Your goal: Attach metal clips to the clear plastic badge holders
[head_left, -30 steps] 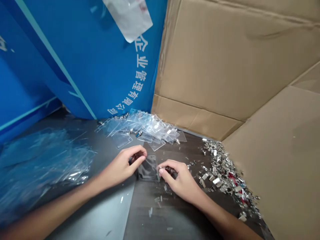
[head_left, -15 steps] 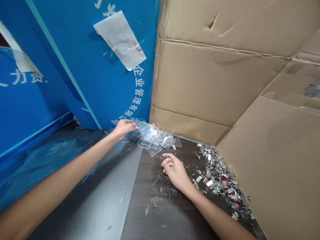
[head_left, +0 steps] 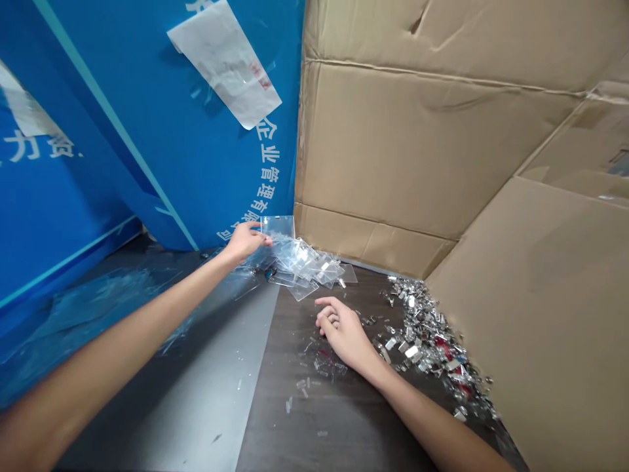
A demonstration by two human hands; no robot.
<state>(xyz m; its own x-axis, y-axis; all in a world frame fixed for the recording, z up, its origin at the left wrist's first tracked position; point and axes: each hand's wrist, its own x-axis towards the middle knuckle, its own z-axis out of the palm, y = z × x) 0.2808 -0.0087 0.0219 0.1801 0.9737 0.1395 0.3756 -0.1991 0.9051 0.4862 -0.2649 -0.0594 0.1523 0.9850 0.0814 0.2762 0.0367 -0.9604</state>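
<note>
My left hand is stretched far forward and pinches a clear plastic sleeve, lifted a little above a pile of clear plastic sleeves at the back of the dark table. My right hand rests on the table with its fingers loosely curled; what they hold, if anything, is hidden. It lies just left of a heap of small shiny metal clips. A few tiny clear bits lie scattered in front of it.
Blue printed panels stand along the left and back. Brown cardboard walls close the back and right. A loose mass of clear plastic film lies on the left. A grey sheet covers the table's near left part.
My left hand left the sleeve at the table's middle, reached to the far pile and has raised one clear sleeve. My right hand let go and settled on the table.
</note>
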